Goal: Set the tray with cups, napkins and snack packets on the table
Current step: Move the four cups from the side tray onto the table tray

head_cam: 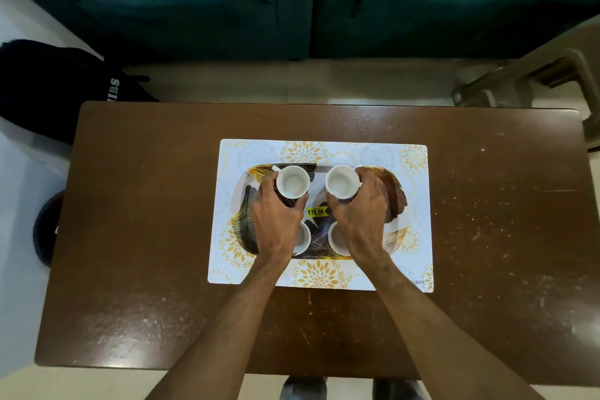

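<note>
At the middle of the brown table (130,237), on a floral placemat (415,269), the patterned tray (394,191) is lying with its long axis running left to right. Four white cups are standing in it, two far and two near. The left hand (276,221) is gripping the far-left cup (293,181), fingers curling round its wall, and the right hand (360,217) is gripping the far-right cup (341,181) likewise; whether these two are resting on the tray or hanging just above it is hard to tell. The near-left cup (303,239) and near-right cup (336,239) are sitting partly hidden under the hands. Each hand is working the cup on its own side, so neither arm is crossing. Napkins and snack packets are not showing anywhere, so that part is probably not yet done.
</note>
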